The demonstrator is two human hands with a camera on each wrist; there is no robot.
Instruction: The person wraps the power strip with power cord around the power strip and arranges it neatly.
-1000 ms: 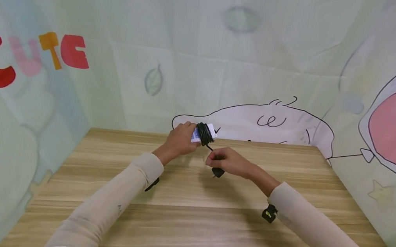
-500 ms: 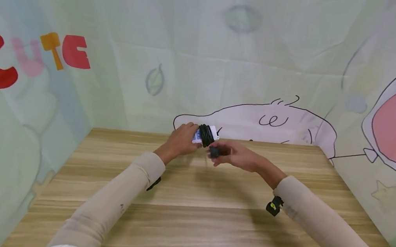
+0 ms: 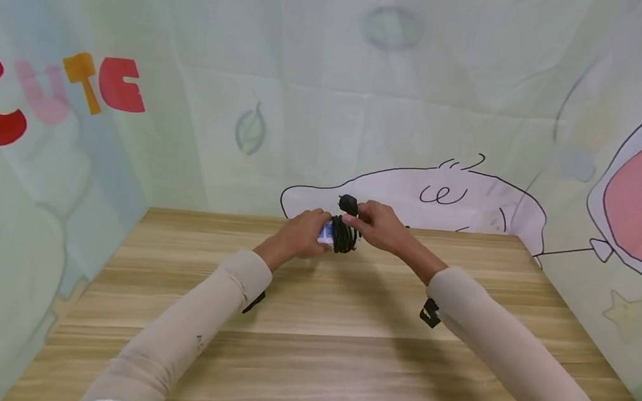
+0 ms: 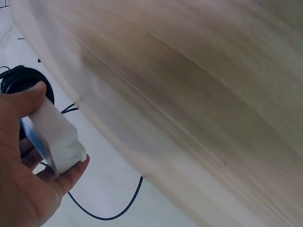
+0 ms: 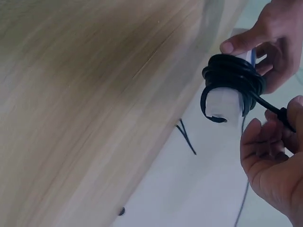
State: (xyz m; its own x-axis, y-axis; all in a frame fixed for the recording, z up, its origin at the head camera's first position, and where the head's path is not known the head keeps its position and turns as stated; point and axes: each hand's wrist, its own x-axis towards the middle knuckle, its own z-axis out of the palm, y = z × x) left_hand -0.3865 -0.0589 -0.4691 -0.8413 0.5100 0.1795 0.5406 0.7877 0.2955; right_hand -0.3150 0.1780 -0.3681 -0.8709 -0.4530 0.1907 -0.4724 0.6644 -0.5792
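Note:
My left hand (image 3: 298, 233) grips a white block-shaped electrical device (image 4: 57, 132) with a blue-marked side, thumb on one face and fingers round the other. Coils of black power cord (image 5: 232, 73) are wound around its far end. My right hand (image 3: 382, 226) pinches the cord's free end at the black plug (image 3: 348, 203), whose pins point left in the head view. In the right wrist view, the cord runs taut from the coils to my right fingers, and the plug is mostly out of frame. Both hands hold these things above the table's far edge.
The wood-grain table (image 3: 306, 365) spreads below both arms. Behind it hangs a printed curtain (image 3: 222, 90) with cartoon drawings, which also closes in the left and right sides. A small black wrist-worn device (image 3: 430, 313) sits under the right sleeve.
The plug has gone from hanging below the coils to above them, lifted by my right hand. My left hand has shifted slightly right and down, with the white device turned a little.

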